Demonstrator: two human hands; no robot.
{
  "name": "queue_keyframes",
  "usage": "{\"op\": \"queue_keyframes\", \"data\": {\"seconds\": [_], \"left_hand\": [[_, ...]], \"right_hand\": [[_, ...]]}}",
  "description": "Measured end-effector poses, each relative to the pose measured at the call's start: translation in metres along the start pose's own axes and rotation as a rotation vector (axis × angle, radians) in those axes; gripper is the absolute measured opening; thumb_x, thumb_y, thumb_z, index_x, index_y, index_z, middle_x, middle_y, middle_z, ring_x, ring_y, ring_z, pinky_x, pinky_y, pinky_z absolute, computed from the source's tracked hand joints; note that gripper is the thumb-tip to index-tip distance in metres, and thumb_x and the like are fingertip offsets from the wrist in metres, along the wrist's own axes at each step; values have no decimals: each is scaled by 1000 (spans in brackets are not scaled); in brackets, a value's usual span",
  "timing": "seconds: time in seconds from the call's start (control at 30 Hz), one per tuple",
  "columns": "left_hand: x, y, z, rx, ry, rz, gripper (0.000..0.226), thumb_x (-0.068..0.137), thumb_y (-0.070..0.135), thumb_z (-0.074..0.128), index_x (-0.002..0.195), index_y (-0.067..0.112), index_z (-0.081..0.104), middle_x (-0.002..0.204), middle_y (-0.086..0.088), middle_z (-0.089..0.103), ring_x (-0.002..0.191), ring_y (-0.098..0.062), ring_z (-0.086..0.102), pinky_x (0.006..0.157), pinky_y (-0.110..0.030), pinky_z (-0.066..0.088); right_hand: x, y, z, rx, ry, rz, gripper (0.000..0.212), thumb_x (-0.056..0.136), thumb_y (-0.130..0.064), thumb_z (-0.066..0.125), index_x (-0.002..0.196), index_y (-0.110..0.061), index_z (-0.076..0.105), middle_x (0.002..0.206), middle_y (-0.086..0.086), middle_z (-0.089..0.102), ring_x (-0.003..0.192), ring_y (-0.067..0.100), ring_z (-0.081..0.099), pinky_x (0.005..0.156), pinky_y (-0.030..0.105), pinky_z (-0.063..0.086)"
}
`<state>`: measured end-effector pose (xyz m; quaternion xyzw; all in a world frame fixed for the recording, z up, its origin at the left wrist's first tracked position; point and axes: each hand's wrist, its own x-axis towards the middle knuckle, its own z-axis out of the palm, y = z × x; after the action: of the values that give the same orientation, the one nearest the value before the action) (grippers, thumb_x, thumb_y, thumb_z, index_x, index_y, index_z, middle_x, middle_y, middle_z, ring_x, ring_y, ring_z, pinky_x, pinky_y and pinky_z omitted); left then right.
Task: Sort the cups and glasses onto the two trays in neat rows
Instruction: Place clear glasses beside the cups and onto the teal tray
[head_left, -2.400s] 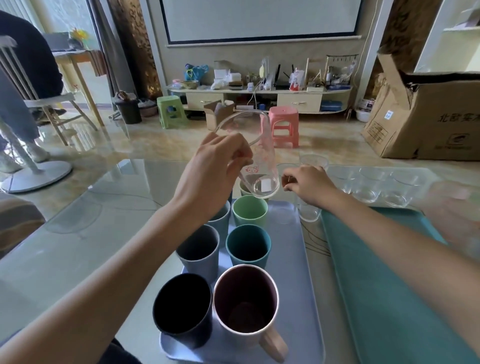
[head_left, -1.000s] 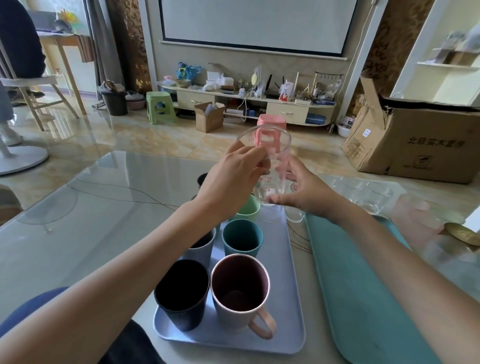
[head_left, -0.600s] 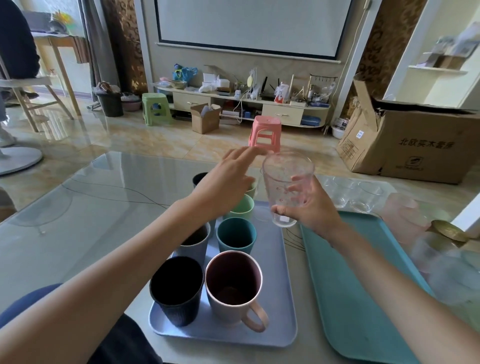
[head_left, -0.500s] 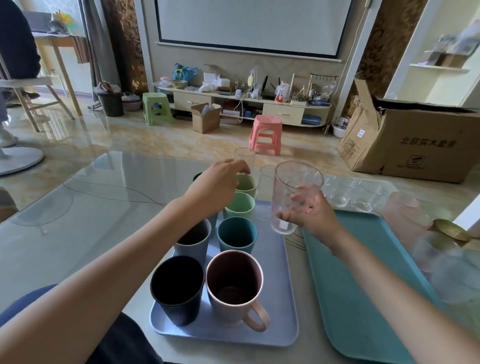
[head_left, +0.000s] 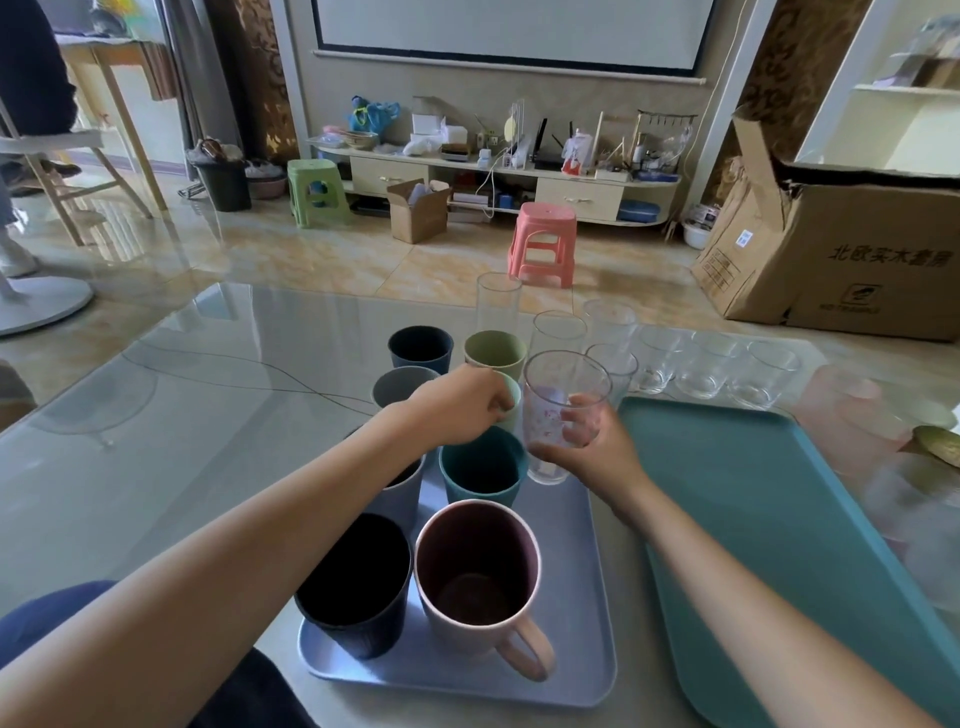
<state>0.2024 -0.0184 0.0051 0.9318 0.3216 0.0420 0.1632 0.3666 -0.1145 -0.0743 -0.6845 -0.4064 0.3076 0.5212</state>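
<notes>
My right hand (head_left: 592, 449) grips a clear glass with pink print (head_left: 563, 400), upright, its base just above the far right edge of the blue-grey tray (head_left: 576, 654). On that tray stand a pink mug (head_left: 478, 577), a dark cup (head_left: 353, 582), a teal cup (head_left: 480, 470) and other cups in two rows. My left hand (head_left: 457, 405) is curled at the rim of the mint-green cup (head_left: 513, 397). The teal tray (head_left: 779, 519) lies to the right with nothing on it.
Beyond the trays stand several clear glasses on the glass table: a tall one (head_left: 497, 301) and low tumblers (head_left: 709, 358). Pinkish glasses (head_left: 852, 395) sit at the far right edge. A navy cup (head_left: 420, 348) and an olive cup (head_left: 493, 353) head the rows.
My left hand passed the printed glass to my right and dropped onto the cups. My right hand has lowered the glass toward the blue-grey tray's right edge.
</notes>
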Motion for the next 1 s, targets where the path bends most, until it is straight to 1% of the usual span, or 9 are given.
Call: {"op": "queue_keyframes", "data": {"seconds": [0.17,0.3,0.47,0.57,0.7,0.77,0.87,0.93,1.0], "left_hand": [[2,-2,0,-67,0,7,24,91,12,53,107,8,70,105,-8,70,89,-23,63,85,-30,51],[5,-4,-1,-61,-36,12,22,90,11,53,101,5,72,103,-10,71,91,-25,64,85,-31,51],[4,-5,-2,-79,-32,14,24,90,12,55,107,9,71,107,-5,71,94,-21,64,86,-27,49],[6,-6,-1,-75,-33,21,24,90,12,55,107,9,71,107,-6,71,94,-22,64,87,-28,50],[9,-8,-3,-72,-35,30,24,90,14,55,108,10,70,108,-5,71,93,-20,64,87,-27,48],[10,-9,-6,-80,-36,25,23,89,16,56,104,9,73,102,-6,73,82,-18,63,83,-29,51],[11,-10,-13,-139,-5,8,20,87,18,60,98,10,74,90,-6,73,65,-14,58,73,-31,55],[10,-11,-17,-170,14,-6,16,87,17,61,95,10,73,77,1,69,58,-10,56,60,-22,52],[10,-12,-24,-192,52,-22,15,88,18,61,90,9,72,69,5,66,54,-7,57,53,-16,48]], "right_hand": [[6,7,3,-19,24,-2,82,55,-30,89,123,-21,45,122,3,57,112,20,58,94,45,51],[6,9,4,-17,24,-24,83,59,-28,88,127,-20,42,128,5,55,118,22,54,98,45,49],[6,7,3,-26,-27,-1,85,63,-26,86,132,-19,36,136,7,49,124,24,50,102,46,45],[5,4,-4,-77,-79,29,80,70,-19,82,133,-15,33,138,7,45,125,23,47,101,37,43],[2,4,-15,-119,-161,48,68,77,-4,73,132,-12,33,139,1,42,120,14,47,92,25,40],[3,4,-22,-121,-168,47,59,80,9,62,129,-13,36,138,3,46,115,15,51,85,23,44],[8,0,-34,-109,-106,29,60,82,17,49,133,-13,36,130,9,52,107,21,58,77,23,46],[12,-5,-44,-111,-48,-1,58,82,18,48,131,-13,40,121,13,57,96,23,61,79,27,47],[16,-14,-55,-122,36,-44,50,82,15,50,122,-15,47,110,10,61,90,25,62,79,31,50]]}}
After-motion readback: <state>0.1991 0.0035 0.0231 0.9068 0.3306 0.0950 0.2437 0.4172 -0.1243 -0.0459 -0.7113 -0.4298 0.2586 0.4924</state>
